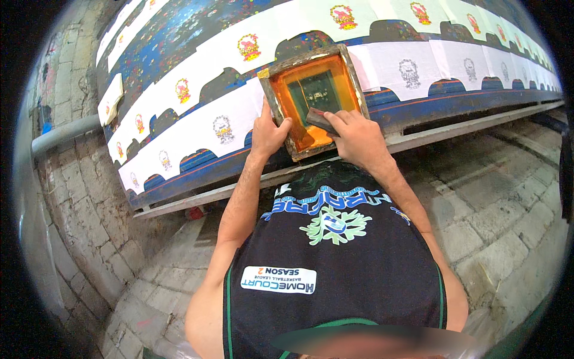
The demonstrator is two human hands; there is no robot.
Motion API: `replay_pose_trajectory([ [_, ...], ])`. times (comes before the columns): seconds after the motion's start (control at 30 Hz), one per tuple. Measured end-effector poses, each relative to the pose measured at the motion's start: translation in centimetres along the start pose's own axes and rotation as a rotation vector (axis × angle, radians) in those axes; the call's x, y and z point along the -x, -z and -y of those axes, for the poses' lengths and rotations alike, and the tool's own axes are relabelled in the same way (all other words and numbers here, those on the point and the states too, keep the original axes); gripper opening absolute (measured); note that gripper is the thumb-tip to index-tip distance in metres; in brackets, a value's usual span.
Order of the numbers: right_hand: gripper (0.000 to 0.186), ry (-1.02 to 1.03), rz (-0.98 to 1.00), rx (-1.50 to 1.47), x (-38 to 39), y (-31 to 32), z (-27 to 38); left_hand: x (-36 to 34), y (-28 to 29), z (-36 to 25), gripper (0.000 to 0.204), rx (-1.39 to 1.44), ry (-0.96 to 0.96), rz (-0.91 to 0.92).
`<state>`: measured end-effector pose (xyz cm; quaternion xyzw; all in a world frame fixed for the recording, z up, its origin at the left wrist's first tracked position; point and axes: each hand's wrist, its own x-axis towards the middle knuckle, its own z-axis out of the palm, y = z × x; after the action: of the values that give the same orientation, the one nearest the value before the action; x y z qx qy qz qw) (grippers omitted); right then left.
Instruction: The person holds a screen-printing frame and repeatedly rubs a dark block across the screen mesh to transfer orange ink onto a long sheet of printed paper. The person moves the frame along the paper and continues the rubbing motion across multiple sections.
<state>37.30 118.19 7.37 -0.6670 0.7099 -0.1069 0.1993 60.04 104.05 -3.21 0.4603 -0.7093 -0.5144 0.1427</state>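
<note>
Head view: a wooden screen frame (305,59) sits at the near side of the paint-spattered surface (394,115), in line with the near row of white fabric pieces (382,64), its near end close to a pale rail (460,128).
Left grip: the left hand (271,133) is clamped on the frame's left side, thumb over the wood.
Right grip: the right hand (359,139) is closed round a dark squeegee (321,120), held inside the frame over its mesh (307,88).
Frame handling: probably light and rigid; the wooden sides look the safest hold, perhaps tacky where orange ink has smeared. The mesh is likely taut and easily torn, so best left unpressed by fingertips.
Squeegee handling: seems firm and light, maybe slippery if inked; best taken by its upper body.
Fabric handling: looks thin and limp, easily shifted.
Fabric print: grey outline emblems (409,74) in the near row, red-and-yellow ones (344,17) farther back; their lettering is too small to read.
Shirt writing: the black shirt (371,278) bears large blue letters, a green leafy crest (335,226) and a white patch (278,280) with dark, blue and orange lettering, all upside down.
</note>
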Motion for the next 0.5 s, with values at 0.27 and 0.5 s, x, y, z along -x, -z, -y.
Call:
replay_pose_trajectory([
  [0.27,0.047,0.200,0.278,-0.093,-3.2,2.4,-2.5,0.1,-0.3,0.1,0.095,-0.073,0.060,0.010],
  [0.5,0.037,0.174,0.036,0.012,-12.7,1.6,-5.1,-0.2,0.0,0.4,0.097,-0.104,0.025,0.034],
])
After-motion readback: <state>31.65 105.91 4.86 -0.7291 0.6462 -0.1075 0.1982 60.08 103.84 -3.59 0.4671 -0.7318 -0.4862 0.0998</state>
